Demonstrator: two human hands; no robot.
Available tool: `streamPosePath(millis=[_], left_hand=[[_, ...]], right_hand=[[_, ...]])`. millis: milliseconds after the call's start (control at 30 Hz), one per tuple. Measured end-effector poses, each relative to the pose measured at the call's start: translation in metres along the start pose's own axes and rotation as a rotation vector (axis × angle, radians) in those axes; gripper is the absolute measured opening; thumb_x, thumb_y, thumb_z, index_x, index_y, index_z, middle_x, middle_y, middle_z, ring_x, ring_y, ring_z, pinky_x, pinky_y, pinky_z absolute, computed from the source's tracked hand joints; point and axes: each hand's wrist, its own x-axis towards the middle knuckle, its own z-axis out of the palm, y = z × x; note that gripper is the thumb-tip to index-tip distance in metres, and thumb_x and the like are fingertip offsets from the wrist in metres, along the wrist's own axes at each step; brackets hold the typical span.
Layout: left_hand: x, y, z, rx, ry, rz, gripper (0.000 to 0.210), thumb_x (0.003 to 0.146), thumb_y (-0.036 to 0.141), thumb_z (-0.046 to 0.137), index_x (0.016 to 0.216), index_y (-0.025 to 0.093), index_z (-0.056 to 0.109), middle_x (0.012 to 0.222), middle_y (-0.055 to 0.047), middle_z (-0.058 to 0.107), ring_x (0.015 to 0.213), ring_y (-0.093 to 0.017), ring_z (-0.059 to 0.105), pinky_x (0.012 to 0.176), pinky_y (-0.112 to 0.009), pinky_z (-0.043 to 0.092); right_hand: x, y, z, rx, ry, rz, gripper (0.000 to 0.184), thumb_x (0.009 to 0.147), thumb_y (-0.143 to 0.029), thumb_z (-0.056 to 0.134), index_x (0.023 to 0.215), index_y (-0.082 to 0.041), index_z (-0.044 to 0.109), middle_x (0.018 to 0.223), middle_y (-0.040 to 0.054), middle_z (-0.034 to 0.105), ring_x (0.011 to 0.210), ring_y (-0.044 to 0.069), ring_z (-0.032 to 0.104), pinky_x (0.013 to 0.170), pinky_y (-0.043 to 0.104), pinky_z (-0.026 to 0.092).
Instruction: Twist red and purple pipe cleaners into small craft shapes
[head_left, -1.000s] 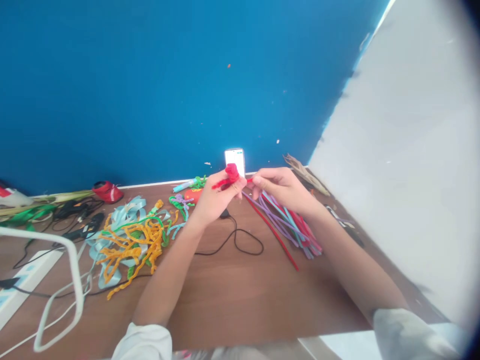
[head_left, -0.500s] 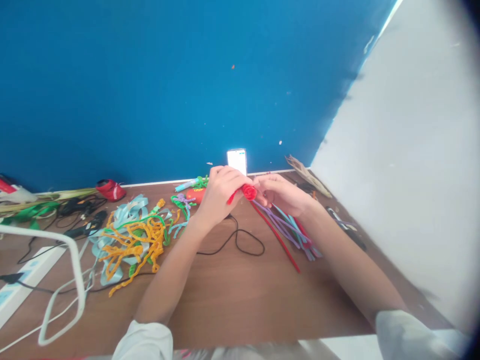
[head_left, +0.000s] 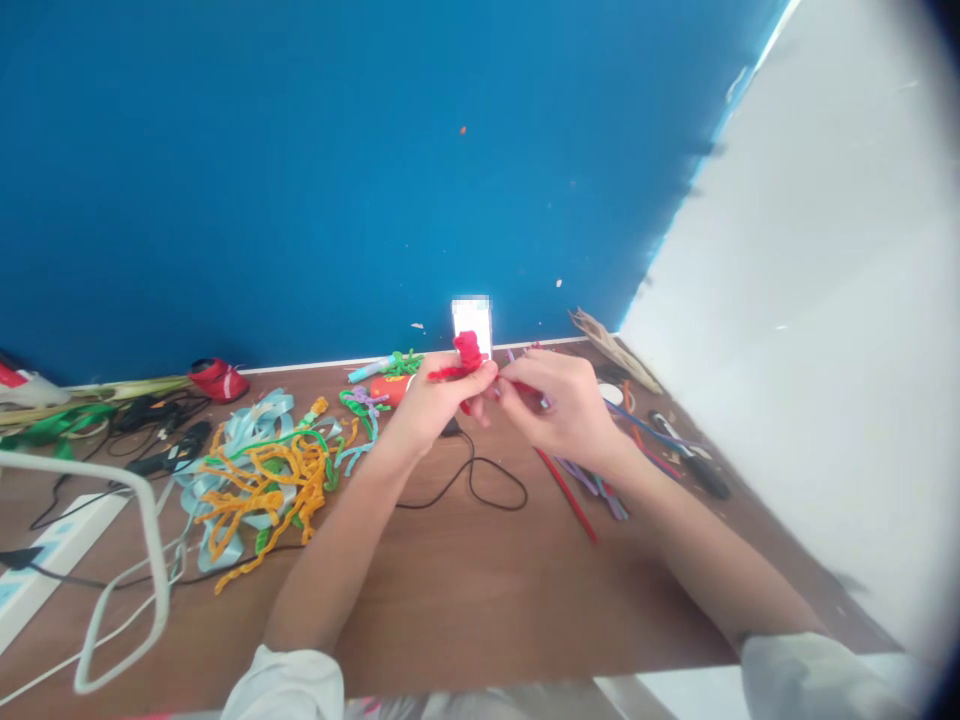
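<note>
My left hand is closed around a red fuzzy pipe cleaner flower, whose rolled head sticks up above the thumb. A loose red strand sticks out to the left of it. Close against it, my right hand is pinched, with a thin red pipe cleaner strand showing between its fingers. Whether that strand joins the flower is hidden by the fingers. Below the right hand lie a long red pipe cleaner and several purple pipe cleaners, partly covered by the wrist.
A lit phone leans at the blue wall behind my hands. On the left are a heap of orange pipe cleaners, pale blue ribbon and a white power strip. A black cable loops mid-table. Dark-handled scissors lie right.
The red flower has tipped upward and moved slightly left in my left hand. My right hand has turned over into a pinch, and more items to its right now show.
</note>
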Motion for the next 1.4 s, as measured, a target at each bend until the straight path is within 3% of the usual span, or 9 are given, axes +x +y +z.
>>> streamPosePath(millis=[167, 300, 467, 633, 733, 933, 1100, 1200, 1400], left_hand=[[0.001, -0.004, 0.01, -0.099, 0.064, 0.009, 0.038, 0.089, 0.042, 0.057, 0.062, 0.017, 0.054, 0.052, 0.002, 0.052, 0.049, -0.011, 0.053, 0.055, -0.026, 0.046], [-0.001, -0.002, 0.008, 0.274, 0.198, 0.241, 0.036, 0.092, 0.045, 0.054, 0.069, 0.017, 0.059, 0.063, -0.001, 0.061, 0.063, -0.013, 0.057, 0.063, -0.026, 0.046], [0.003, -0.007, -0.011, 0.786, 0.149, 0.635, 0.027, 0.099, 0.032, 0.043, 0.09, 0.019, 0.066, 0.086, -0.004, 0.07, 0.079, -0.015, 0.061, 0.075, -0.03, 0.043], [0.006, -0.014, -0.021, 0.864, 0.103, 0.832, 0.02, 0.097, 0.024, 0.046, 0.104, 0.02, 0.064, 0.1, -0.006, 0.073, 0.091, -0.016, 0.064, 0.079, -0.031, 0.043], [0.005, -0.013, -0.019, 0.837, 0.098, 0.834, 0.021, 0.098, 0.024, 0.045, 0.104, 0.02, 0.064, 0.102, -0.007, 0.072, 0.092, -0.016, 0.064, 0.077, -0.03, 0.044], [0.002, -0.011, -0.004, 0.487, 0.184, 0.591, 0.017, 0.093, 0.031, 0.054, 0.086, 0.019, 0.064, 0.078, -0.003, 0.066, 0.07, -0.013, 0.059, 0.066, -0.026, 0.044], [0.003, -0.006, 0.01, -0.078, 0.169, 0.103, 0.031, 0.084, 0.041, 0.066, 0.069, 0.017, 0.056, 0.059, 0.001, 0.057, 0.048, -0.008, 0.05, 0.049, -0.022, 0.037], [0.003, -0.005, 0.011, -0.357, 0.144, -0.112, 0.03, 0.079, 0.037, 0.071, 0.066, 0.016, 0.054, 0.05, 0.004, 0.049, 0.041, -0.005, 0.038, 0.042, -0.02, 0.027], [0.003, -0.003, 0.005, -0.321, 0.11, -0.047, 0.025, 0.079, 0.035, 0.073, 0.071, 0.016, 0.059, 0.055, 0.003, 0.055, 0.046, -0.006, 0.046, 0.045, -0.02, 0.034]], right_hand=[[-0.001, 0.005, 0.001, -0.165, 0.048, -0.122, 0.029, 0.089, -0.024, 0.054, 0.061, -0.022, 0.057, 0.055, 0.0027, 0.054, 0.058, 0.016, 0.039, 0.061, 0.034, 0.03], [0.004, 0.004, -0.002, 0.208, 0.031, 0.192, 0.031, 0.094, -0.029, 0.049, 0.067, -0.02, 0.062, 0.055, -0.0008, 0.054, 0.053, 0.012, 0.043, 0.056, 0.029, 0.032], [0.01, 0.011, -0.004, 0.774, -0.17, 0.555, 0.035, 0.092, -0.036, 0.052, 0.063, -0.017, 0.059, 0.043, -0.0038, 0.048, 0.045, 0.01, 0.04, 0.051, 0.026, 0.03], [0.012, 0.017, -0.007, 1.202, -0.383, 0.777, 0.029, 0.089, -0.033, 0.053, 0.067, -0.016, 0.061, 0.044, -0.0061, 0.039, 0.043, 0.008, 0.031, 0.046, 0.025, 0.024], [0.011, 0.017, -0.007, 1.261, -0.39, 0.772, 0.025, 0.087, -0.033, 0.059, 0.07, -0.015, 0.064, 0.045, -0.0071, 0.036, 0.044, 0.007, 0.027, 0.045, 0.024, 0.02], [0.006, 0.015, 0.0, 0.94, -0.177, 0.49, 0.023, 0.087, -0.037, 0.062, 0.076, -0.017, 0.068, 0.046, -0.0058, 0.043, 0.045, 0.009, 0.034, 0.048, 0.026, 0.023], [0.001, 0.01, -0.002, -0.017, 0.037, -0.05, 0.03, 0.094, -0.021, 0.051, 0.065, -0.017, 0.061, 0.054, -0.0012, 0.047, 0.054, 0.011, 0.037, 0.055, 0.03, 0.027], [0.001, 0.012, -0.007, -0.403, 0.015, -0.343, 0.034, 0.094, -0.011, 0.045, 0.063, -0.018, 0.055, 0.053, -0.0002, 0.047, 0.055, 0.013, 0.035, 0.057, 0.032, 0.026], [0.005, 0.02, -0.013, -0.465, 0.007, -0.307, 0.029, 0.098, -0.024, 0.047, 0.076, -0.019, 0.064, 0.058, 0.0009, 0.057, 0.058, 0.014, 0.044, 0.058, 0.03, 0.031]])
